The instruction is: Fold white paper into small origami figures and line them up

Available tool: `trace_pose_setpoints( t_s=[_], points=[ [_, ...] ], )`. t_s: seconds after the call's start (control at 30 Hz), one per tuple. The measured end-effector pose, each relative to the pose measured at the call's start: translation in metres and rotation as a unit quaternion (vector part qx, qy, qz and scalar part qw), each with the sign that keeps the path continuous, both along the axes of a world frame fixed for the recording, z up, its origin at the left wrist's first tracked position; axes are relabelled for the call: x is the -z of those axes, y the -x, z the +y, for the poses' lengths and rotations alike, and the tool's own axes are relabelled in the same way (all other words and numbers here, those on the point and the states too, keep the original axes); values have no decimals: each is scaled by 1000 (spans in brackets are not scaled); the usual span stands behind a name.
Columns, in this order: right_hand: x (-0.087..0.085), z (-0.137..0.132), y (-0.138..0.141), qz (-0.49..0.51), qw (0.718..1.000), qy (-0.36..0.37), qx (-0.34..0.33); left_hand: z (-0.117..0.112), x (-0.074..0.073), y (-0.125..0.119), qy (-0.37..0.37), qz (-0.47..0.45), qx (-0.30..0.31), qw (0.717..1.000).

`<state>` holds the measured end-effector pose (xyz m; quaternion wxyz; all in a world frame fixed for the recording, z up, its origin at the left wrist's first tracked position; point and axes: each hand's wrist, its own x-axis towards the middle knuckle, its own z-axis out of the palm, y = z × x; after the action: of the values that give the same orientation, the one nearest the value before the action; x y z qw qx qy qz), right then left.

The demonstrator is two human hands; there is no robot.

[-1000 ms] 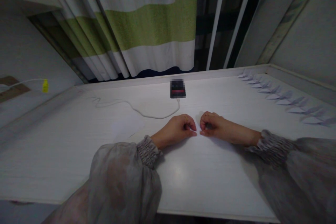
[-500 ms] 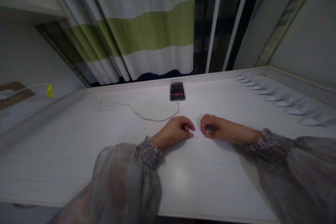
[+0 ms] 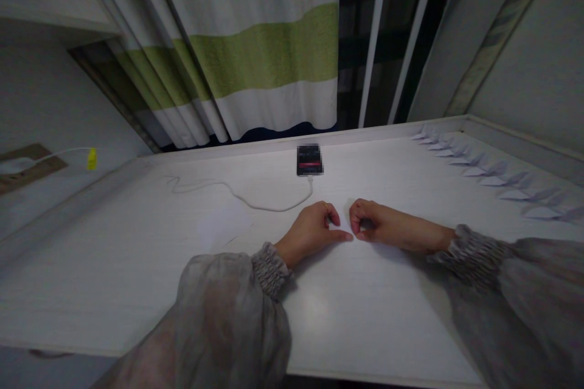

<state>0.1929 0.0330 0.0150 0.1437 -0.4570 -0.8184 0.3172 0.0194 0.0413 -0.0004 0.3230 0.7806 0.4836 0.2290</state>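
Note:
A small piece of white paper (image 3: pixel 341 227) lies between my two hands, mostly hidden by the fingers and pale against the white table. My left hand (image 3: pixel 314 228) has its fingers curled at the paper's left side, and its thumb stretches along the near edge almost to my right fingertips. On the paper's right side my right hand (image 3: pixel 370 220) pinches it, thumb and fingertips close together, the fingers bent. Both wrists rest low over the table (image 3: pixel 365 316) in grey gathered sleeves.
Loose white sheets (image 3: pixel 223 225) lie left of my hands. Beyond them, a white cable (image 3: pixel 269 208) runs to a dark pixelated device (image 3: pixel 309 160). Several folded paper pieces (image 3: pixel 495 181) stand in a row along the right side. A curtain (image 3: pixel 264 55) hangs behind the table.
My left hand has shifted slightly right, its thumb sliding along the paper's near edge toward my right fingertips. My right hand has hardly moved.

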Motion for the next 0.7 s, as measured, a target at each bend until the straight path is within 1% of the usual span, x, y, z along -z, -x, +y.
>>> trace_pose_setpoints(
  t_s=[0.13, 0.3, 0.4, 0.6, 0.7],
  points=[
    [1, 1, 0, 8, 1000, 0, -4, 1, -1, 0, 5, 12, 12, 1000],
    [3, 1, 0, 19, 1000, 6, -3, 5, -5, 7, 38, 26, 59, 997],
    [5, 2, -1, 28, 1000, 5, -3, 6, -8, 10, 51, 30, 76, 995],
    [5, 3, -2, 33, 999, 7, -8, 7, -9, 12, 64, 22, 93, 993],
    [4, 5, -8, 53, 998, 24, -37, 7, -7, 13, 64, 17, 86, 994]
  ],
)
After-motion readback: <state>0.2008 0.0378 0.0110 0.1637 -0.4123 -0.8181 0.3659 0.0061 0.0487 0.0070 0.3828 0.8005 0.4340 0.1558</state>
